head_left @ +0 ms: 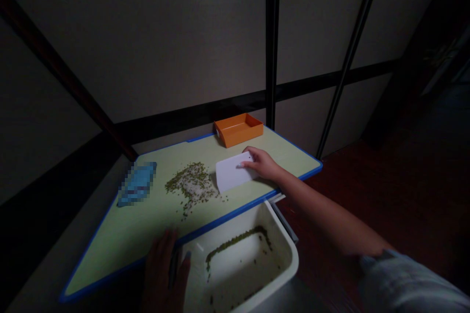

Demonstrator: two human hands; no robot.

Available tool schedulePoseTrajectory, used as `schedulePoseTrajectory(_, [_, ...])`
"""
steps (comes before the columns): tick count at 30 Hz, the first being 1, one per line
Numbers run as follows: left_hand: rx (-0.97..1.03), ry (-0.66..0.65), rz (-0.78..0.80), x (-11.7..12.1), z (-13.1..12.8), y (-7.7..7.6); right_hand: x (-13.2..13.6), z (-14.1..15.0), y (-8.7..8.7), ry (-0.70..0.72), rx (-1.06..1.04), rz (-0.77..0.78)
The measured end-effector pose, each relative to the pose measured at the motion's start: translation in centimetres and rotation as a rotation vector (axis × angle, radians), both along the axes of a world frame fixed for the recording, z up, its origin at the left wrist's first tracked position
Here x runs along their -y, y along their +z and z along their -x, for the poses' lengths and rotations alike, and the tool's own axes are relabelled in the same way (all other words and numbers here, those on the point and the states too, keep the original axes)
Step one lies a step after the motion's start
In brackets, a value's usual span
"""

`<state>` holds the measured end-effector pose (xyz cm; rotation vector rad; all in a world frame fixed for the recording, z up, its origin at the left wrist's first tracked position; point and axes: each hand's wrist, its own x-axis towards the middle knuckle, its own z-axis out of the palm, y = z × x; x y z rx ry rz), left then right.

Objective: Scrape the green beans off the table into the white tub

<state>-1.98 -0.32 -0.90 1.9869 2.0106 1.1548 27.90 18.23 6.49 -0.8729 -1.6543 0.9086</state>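
Note:
My right hand (pixel 261 163) grips a white flat scraper (pixel 232 172) standing on edge on the pale green table (pixel 139 225), just right of a pile of small green and white grains (pixel 190 185). My left hand (pixel 164 270) holds the rim of a white rectangular tub (pixel 286 249) pressed under the table's blue front edge. The tub has green grains lining its bottom.
An orange open tray (pixel 238 129) sits at the table's far edge behind the scraper. A blue blurred packet (pixel 137 184) lies on the table's left part. Dark poles (pixel 272 44) and a wall stand behind; dark floor lies to the right.

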Motion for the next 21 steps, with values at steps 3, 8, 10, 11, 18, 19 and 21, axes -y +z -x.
schedulePoseTrajectory(3, [0.01, -0.018, 0.008, 0.0, 0.0, 0.0, -0.6, 0.6, 0.2, -0.024, 0.023, 0.004])
schedulePoseTrajectory(8, [0.017, -0.005, 0.01, -0.1, -0.1, -0.1, -1.4, 1.2, 0.1, -0.05, 0.029, 0.002])
schedulePoseTrajectory(10, [0.023, 0.0, 0.003, -0.1, 0.0, -0.2, -1.4, 1.1, 0.1, -0.058, 0.024, 0.006])
schedulePoseTrajectory(11, [0.028, 0.0, -0.004, 0.0, 0.0, -0.2, -1.3, 1.0, 0.2, -0.073, 0.018, 0.005])
schedulePoseTrajectory(18, [0.046, -0.042, 0.005, 0.3, 0.0, -0.6, 3.0, -1.4, 0.9, -0.389, -0.024, -0.086])
schedulePoseTrajectory(19, [0.043, -0.03, -0.006, 0.3, -0.1, -0.6, 4.2, -1.7, 0.9, -0.434, -0.017, -0.105])
schedulePoseTrajectory(21, [0.042, -0.017, -0.027, 0.3, -0.2, -0.7, 7.1, -2.3, 0.9, -0.516, 0.018, -0.174])
